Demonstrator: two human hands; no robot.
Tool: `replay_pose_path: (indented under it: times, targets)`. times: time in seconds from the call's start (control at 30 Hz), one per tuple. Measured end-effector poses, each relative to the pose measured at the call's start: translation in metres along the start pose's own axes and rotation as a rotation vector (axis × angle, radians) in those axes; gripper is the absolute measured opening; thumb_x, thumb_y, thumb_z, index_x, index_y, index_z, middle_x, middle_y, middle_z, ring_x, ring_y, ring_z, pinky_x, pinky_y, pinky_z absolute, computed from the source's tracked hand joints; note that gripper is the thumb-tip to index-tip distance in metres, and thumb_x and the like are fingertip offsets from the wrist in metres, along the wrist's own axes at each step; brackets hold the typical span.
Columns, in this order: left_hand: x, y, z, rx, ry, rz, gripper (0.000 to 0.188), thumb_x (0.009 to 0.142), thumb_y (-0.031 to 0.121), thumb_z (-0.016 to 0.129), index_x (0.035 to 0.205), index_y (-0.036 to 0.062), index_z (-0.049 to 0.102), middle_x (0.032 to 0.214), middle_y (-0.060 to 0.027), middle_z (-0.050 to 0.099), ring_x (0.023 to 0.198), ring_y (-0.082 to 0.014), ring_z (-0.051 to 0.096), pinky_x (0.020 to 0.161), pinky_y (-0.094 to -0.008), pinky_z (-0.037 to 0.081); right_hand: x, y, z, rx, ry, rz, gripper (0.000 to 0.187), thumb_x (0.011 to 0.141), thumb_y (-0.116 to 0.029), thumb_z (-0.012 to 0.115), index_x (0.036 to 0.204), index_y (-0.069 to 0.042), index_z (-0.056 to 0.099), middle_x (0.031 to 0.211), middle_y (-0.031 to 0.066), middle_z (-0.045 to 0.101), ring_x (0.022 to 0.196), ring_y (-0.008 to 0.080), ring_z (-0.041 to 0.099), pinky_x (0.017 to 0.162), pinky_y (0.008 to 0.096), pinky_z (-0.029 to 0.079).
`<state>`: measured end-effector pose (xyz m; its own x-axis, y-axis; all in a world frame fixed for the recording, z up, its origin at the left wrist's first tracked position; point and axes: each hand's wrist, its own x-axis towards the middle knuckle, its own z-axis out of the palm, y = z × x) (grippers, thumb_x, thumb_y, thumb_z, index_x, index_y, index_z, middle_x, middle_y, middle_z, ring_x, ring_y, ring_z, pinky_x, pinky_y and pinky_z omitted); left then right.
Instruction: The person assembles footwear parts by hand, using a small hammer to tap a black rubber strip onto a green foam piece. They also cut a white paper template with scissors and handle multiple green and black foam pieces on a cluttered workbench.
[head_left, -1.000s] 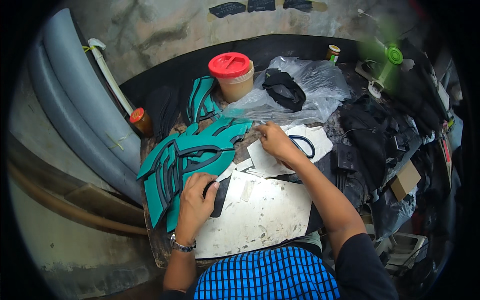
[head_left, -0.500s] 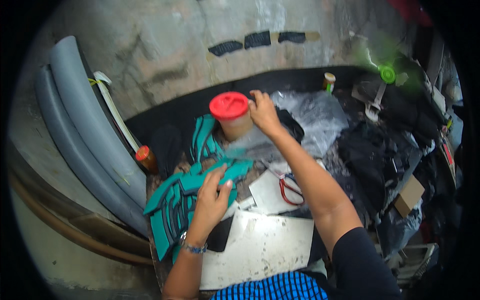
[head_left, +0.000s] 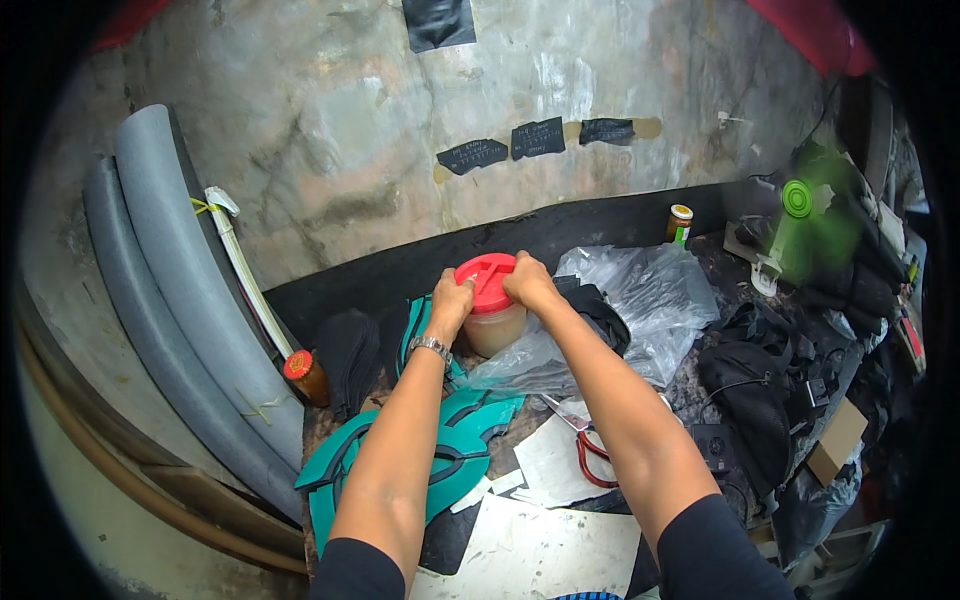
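A tub with a red lid (head_left: 489, 284) and pale tan contents (head_left: 495, 330) stands at the back of the work surface. My left hand (head_left: 451, 301) grips the lid's left edge and my right hand (head_left: 528, 283) grips its right edge, both arms stretched forward. Teal cut-out sole pieces (head_left: 455, 455) lie under my left forearm. Red-handled scissors (head_left: 585, 450) rest on white paper (head_left: 555, 465) between my arms.
Crumpled clear plastic (head_left: 645, 300) and black fabric lie right of the tub. A small yellow-lidded jar (head_left: 679, 223) stands at the back. A brown red-capped bottle (head_left: 305, 375) sits left, beside grey foam tubes (head_left: 170, 300). Black bags (head_left: 760, 400) and a green fan (head_left: 800, 205) crowd the right.
My view tilted up toward the wall. My left hand left the teal pieces and joined my right hand on the red lid; both hands now hold the tub's lid.
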<state>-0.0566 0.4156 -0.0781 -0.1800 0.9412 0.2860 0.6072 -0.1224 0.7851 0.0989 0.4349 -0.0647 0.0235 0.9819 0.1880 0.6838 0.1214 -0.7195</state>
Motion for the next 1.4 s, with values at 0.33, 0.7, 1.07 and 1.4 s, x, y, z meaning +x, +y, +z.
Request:
replay_pose_path:
  times: [0.33, 0.7, 1.07, 1.4]
  targets:
    - [0.007, 0.003, 0.006, 0.31, -0.113, 0.036, 0.052, 0.098, 0.028, 0.049, 0.147, 0.0113, 0.042, 0.129, -0.0315, 0.055, 0.119, -0.0429, 0.055, 0.101, -0.0467, 0.043, -0.025, 0.023, 0.01, 0.118, 0.135, -0.221, 0.052, 0.091, -0.018, 0.049, 0.141, -0.008, 0.048, 0.119, 0.0295, 0.058, 0.111, 0.0454, 0.058, 0.097, 0.0476, 0.046]
    - [0.018, 0.012, 0.003, 0.307, -0.177, 0.165, 0.047, 0.099, 0.039, 0.043, 0.139, 0.0159, 0.053, 0.136, -0.0174, 0.051, 0.123, -0.0383, 0.051, 0.1, -0.0505, 0.043, -0.02, 0.027, 0.034, 0.247, 0.41, -0.031, 0.035, 0.087, -0.02, 0.054, 0.109, 0.006, 0.064, 0.104, 0.0279, 0.067, 0.097, 0.0391, 0.066, 0.089, 0.0434, 0.049]
    - [-0.003, 0.035, 0.01, 0.469, -0.07, 0.054, 0.05, 0.095, 0.042, 0.048, 0.138, 0.016, 0.054, 0.133, -0.0171, 0.053, 0.119, -0.0402, 0.053, 0.1, -0.0496, 0.044, -0.028, 0.032, 0.04, 0.634, 0.294, 0.088, 0.046, 0.084, -0.032, 0.056, 0.106, 0.007, 0.068, 0.103, 0.0284, 0.067, 0.099, 0.0389, 0.065, 0.09, 0.0426, 0.049]
    - [-0.001, 0.019, 0.017, 0.315, 0.134, 0.101, 0.035, 0.091, 0.025, 0.056, 0.124, 0.0161, 0.066, 0.119, -0.0178, 0.063, 0.109, -0.0372, 0.061, 0.095, -0.0457, 0.048, -0.041, 0.016, 0.019, 0.2, 0.352, 0.15, 0.048, 0.088, -0.041, 0.059, 0.096, 0.005, 0.068, 0.102, 0.0288, 0.066, 0.099, 0.0429, 0.064, 0.088, 0.0485, 0.049]
